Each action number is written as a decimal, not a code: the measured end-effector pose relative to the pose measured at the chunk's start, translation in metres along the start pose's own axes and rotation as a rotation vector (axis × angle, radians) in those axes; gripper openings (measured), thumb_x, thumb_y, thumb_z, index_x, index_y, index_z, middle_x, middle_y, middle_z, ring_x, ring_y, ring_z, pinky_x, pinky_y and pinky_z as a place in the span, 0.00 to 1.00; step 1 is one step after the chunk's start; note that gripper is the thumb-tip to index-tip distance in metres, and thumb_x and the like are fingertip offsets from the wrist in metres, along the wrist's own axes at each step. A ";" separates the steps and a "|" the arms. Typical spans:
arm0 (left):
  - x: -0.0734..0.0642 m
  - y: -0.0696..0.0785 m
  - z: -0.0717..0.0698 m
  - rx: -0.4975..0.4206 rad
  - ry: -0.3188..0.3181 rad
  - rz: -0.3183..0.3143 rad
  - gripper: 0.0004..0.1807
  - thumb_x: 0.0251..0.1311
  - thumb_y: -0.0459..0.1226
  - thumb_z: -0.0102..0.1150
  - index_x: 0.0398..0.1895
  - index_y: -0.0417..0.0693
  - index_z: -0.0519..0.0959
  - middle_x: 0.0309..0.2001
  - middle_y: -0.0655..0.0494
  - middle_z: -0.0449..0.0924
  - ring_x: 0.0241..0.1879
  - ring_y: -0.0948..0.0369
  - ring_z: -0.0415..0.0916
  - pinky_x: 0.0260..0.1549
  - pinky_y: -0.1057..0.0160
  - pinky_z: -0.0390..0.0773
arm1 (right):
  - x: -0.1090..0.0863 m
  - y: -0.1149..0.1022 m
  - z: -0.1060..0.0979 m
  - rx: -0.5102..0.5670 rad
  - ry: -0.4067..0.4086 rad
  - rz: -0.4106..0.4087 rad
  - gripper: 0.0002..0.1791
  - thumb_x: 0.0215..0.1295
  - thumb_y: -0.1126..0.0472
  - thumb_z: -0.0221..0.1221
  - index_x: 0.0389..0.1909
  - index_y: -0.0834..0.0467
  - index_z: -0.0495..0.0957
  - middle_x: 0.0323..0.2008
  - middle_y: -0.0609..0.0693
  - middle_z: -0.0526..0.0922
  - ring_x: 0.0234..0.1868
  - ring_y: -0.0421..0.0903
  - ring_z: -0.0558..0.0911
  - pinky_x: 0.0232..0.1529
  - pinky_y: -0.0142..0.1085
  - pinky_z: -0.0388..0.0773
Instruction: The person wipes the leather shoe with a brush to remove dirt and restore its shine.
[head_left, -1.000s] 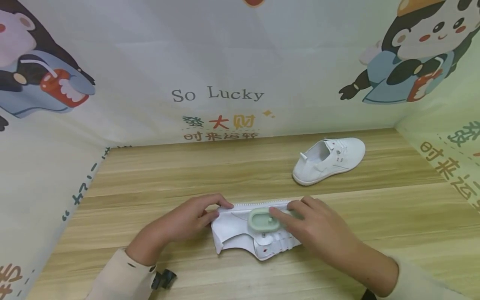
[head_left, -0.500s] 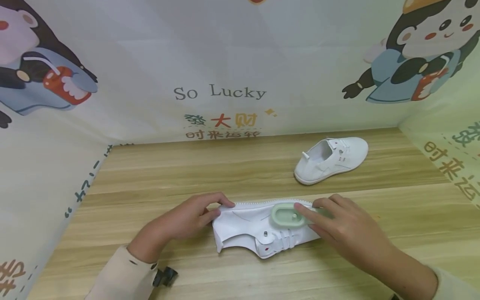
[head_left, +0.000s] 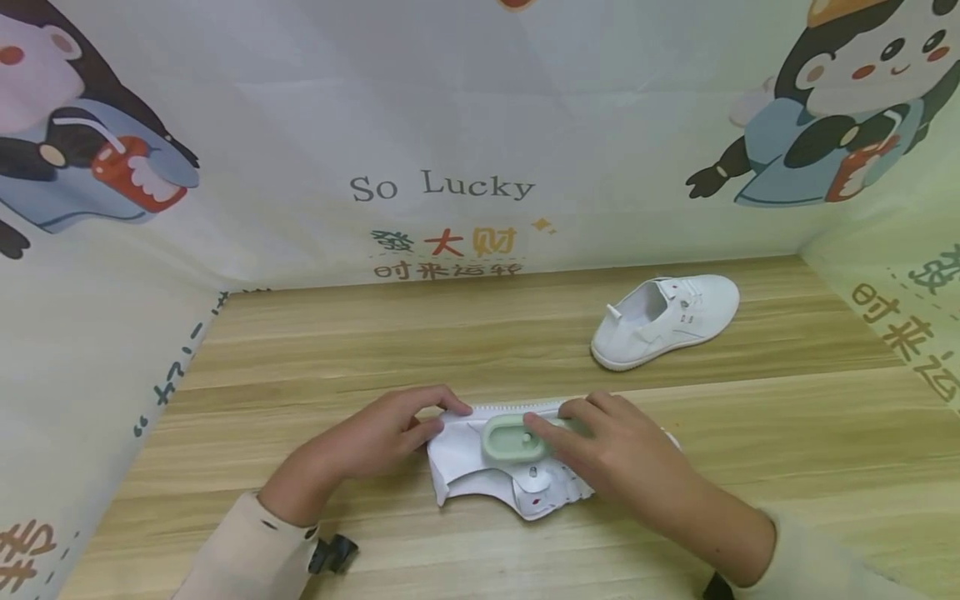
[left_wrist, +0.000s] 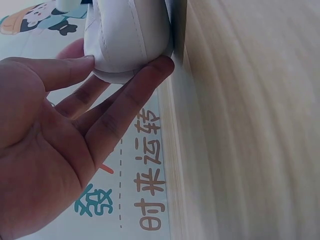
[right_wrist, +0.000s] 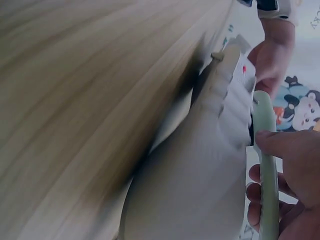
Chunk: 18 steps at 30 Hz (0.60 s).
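Observation:
A white lace-up shoe (head_left: pixel 459 454) lies on its side on the wooden table, its opening toward me. At its heel end my left hand (head_left: pixel 375 437) holds on; in the left wrist view, thumb and fingers pinch the rounded heel (left_wrist: pixel 130 40). My right hand (head_left: pixel 630 462) grips the handle of a light green brush (head_left: pixel 495 440) with an oval, recessed head, lying over the shoe's side near the sole edge. From the right wrist view, the thumb presses along the brush handle (right_wrist: pixel 269 185) while fingers curl around it. The right hand hides part of the toe.
A second white shoe (head_left: pixel 693 317) stands upright at the back right of the table (head_left: pixel 337 342). Printed fabric walls (head_left: pixel 285 125) enclose the back and both sides. A black wrist piece (head_left: pixel 333 554) sits at the left cuff.
The brush in my right hand has moved right toward the toe, then back left toward the heel. My left hand keeps holding the heel, and the shoe stays in place.

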<state>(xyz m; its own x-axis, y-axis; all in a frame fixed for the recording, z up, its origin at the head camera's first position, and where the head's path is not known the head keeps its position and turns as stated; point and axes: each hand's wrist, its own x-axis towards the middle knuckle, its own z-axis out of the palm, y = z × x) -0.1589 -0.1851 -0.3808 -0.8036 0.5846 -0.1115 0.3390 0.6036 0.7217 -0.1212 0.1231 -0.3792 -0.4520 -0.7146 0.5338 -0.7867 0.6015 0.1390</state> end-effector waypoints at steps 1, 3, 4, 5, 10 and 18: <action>0.000 0.000 0.000 -0.003 -0.001 0.003 0.17 0.74 0.30 0.49 0.56 0.62 0.77 0.64 0.55 0.76 0.56 0.56 0.77 0.48 0.60 0.79 | 0.003 -0.003 0.003 -0.001 -0.005 -0.004 0.33 0.48 0.71 0.71 0.58 0.48 0.81 0.40 0.49 0.83 0.38 0.47 0.78 0.43 0.38 0.80; 0.000 0.000 0.000 -0.007 -0.004 0.007 0.17 0.73 0.30 0.49 0.56 0.61 0.77 0.64 0.55 0.76 0.57 0.56 0.77 0.48 0.60 0.79 | 0.009 -0.007 0.008 0.004 -0.011 -0.007 0.32 0.48 0.69 0.72 0.57 0.47 0.82 0.39 0.48 0.83 0.37 0.47 0.78 0.42 0.37 0.79; 0.000 0.000 0.000 -0.007 -0.005 0.010 0.17 0.73 0.30 0.49 0.56 0.61 0.77 0.64 0.55 0.76 0.57 0.56 0.77 0.48 0.60 0.79 | 0.011 -0.010 0.010 0.009 -0.016 -0.006 0.31 0.49 0.68 0.72 0.57 0.47 0.82 0.39 0.47 0.83 0.37 0.46 0.77 0.42 0.37 0.79; 0.000 0.000 0.000 -0.009 -0.006 0.012 0.17 0.73 0.30 0.49 0.56 0.61 0.77 0.64 0.55 0.76 0.58 0.56 0.77 0.48 0.60 0.79 | 0.013 -0.012 0.012 0.011 -0.020 -0.003 0.30 0.51 0.67 0.72 0.57 0.46 0.82 0.39 0.47 0.83 0.38 0.46 0.77 0.42 0.36 0.79; 0.000 0.000 0.000 -0.013 -0.007 0.015 0.17 0.73 0.30 0.49 0.56 0.61 0.77 0.63 0.56 0.77 0.61 0.56 0.75 0.50 0.59 0.80 | 0.017 -0.016 0.014 0.021 -0.051 0.023 0.29 0.53 0.65 0.72 0.57 0.45 0.81 0.39 0.46 0.82 0.38 0.46 0.77 0.43 0.37 0.79; 0.000 0.001 0.001 -0.001 0.007 0.001 0.17 0.73 0.30 0.50 0.55 0.61 0.78 0.63 0.55 0.77 0.61 0.54 0.76 0.51 0.56 0.80 | 0.000 -0.003 0.001 -0.013 -0.051 0.050 0.34 0.48 0.71 0.72 0.59 0.45 0.81 0.41 0.47 0.82 0.38 0.46 0.77 0.39 0.37 0.78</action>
<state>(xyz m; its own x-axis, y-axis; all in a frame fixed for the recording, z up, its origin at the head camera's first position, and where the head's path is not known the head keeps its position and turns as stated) -0.1582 -0.1843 -0.3807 -0.8067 0.5813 -0.1062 0.3390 0.6025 0.7226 -0.1189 0.1207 -0.3810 -0.5120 -0.7004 0.4972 -0.7571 0.6415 0.1240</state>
